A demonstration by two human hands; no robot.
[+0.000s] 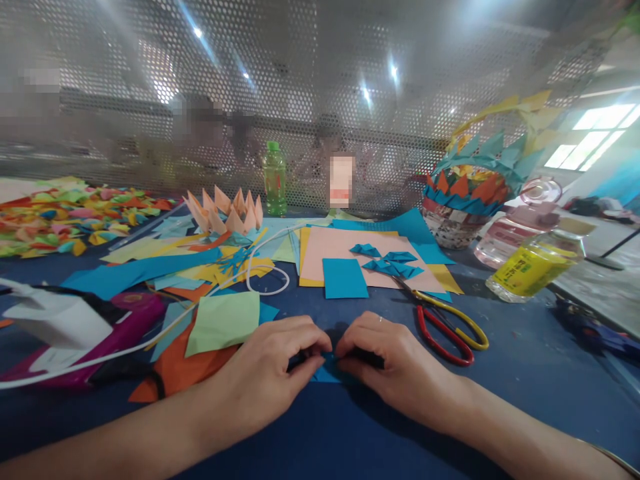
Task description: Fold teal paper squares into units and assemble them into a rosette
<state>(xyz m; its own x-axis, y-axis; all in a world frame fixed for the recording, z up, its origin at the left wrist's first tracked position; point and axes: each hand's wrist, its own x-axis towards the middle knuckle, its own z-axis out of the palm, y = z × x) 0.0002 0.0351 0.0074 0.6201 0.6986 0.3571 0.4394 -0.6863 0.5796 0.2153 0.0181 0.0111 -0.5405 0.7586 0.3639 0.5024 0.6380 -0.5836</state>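
Between my hands, low on the dark blue table, lies a small piece of blue paper. My left hand pinches its left side between thumb and fingers. On its right side my right hand does the same, so the hands cover much of the piece. Just beyond them are a flat blue paper square and several folded blue paper pieces, on a stack of pink sheets. Scissors with one red and one yellow handle rest right of my right hand, their blades towards the folded pieces.
Left are a white plug in a purple power strip, a white cable and a pale green sheet. Behind stand a peach paper crown and a green bottle. A paper basket and yellow-labelled bottle stand right.
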